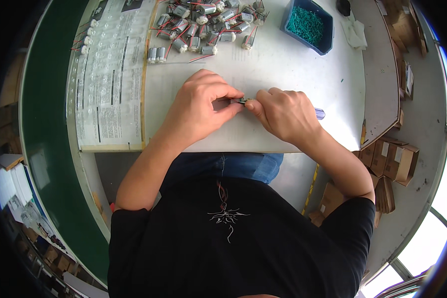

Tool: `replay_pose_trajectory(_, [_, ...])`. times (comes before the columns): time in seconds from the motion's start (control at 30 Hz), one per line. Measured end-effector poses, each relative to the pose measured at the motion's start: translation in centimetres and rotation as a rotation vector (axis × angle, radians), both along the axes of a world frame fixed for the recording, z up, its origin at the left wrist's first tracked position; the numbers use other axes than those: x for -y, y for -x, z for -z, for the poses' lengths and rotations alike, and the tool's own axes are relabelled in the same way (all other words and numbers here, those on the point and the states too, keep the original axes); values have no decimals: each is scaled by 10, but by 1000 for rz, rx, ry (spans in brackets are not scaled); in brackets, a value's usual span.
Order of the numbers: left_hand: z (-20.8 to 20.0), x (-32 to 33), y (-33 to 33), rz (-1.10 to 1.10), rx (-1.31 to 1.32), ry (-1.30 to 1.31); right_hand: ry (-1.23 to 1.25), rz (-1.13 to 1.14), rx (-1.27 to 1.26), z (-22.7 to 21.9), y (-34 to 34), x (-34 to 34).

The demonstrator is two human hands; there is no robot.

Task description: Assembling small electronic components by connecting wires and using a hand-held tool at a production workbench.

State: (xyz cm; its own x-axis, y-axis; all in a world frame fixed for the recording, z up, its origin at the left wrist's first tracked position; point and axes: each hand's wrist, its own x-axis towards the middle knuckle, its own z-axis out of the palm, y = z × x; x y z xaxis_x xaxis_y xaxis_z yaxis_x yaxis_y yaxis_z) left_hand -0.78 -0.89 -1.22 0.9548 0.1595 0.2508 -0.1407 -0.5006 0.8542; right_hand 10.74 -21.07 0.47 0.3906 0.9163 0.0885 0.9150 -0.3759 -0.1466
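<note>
While the person in the black T-shirt point(243, 238) sits at the white tabletop point(268, 67), both hands meet over it, and I take the small metallic part point(243, 100) between them as the middle of my clock. The left hand point(196, 107) comes in from nine, its thumb and forefinger pinched on that part; it is too tiny for me to make out its shape. From three, the right hand point(288, 111) has its grip curled closed round a tool, most of it hidden in the palm, with the clear purple handle point(320, 113) poking out behind; its thumb tip is right beside the part. Toward eleven lies a heap of small grey motors point(203, 25) with red and dark wires, and nearer ten, three more point(157, 54) line up side by side. Between one and two sits a blue bin point(329, 37) of thin green pieces point(305, 26), with a white cloth point(353, 34) at two. Printed sheets point(114, 89) cover the left side around nine, and cardboard boxes point(400, 161) stand off at four.
</note>
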Motion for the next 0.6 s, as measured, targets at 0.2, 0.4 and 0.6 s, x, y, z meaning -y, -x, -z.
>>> replay_pose_trajectory(0.2, [0,1,0,5,-15,9,30,-18,45,0,1,0])
replay_pose_trajectory(0.4, [3,-2,-4,12,16,-3,46,3,-6,-3,-2,-4])
replay_pose_trajectory(0.6, [-15,-8,19,-15,35,-283,-107,118,-470,-21,-17,-10])
